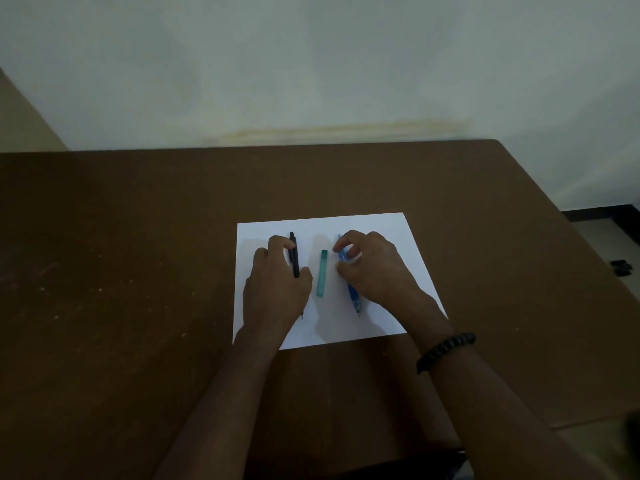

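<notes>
The black pen (295,261) on the white sheet (381,230) is half hidden by the left hand (277,289), fingers (277,242) curled round it. The blue pen (352,292) is pinched by the right hand (375,268). Contents of the teal case (322,273) between them cannot be discerned.

bare forearms, no sleeves, right wrist – dark beaded bracelet (446,351)

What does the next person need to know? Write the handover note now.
Hands: the left hand grips the black pen; the right hand pinches the blue pen.
Things: both pens lie lengthwise on the white sheet on the brown table, with the teal case untouched between them.
Done: both pens are grasped.
Left: neither pen seems lifted yet, so lifting them is probably next. The case has not been handled.
</notes>
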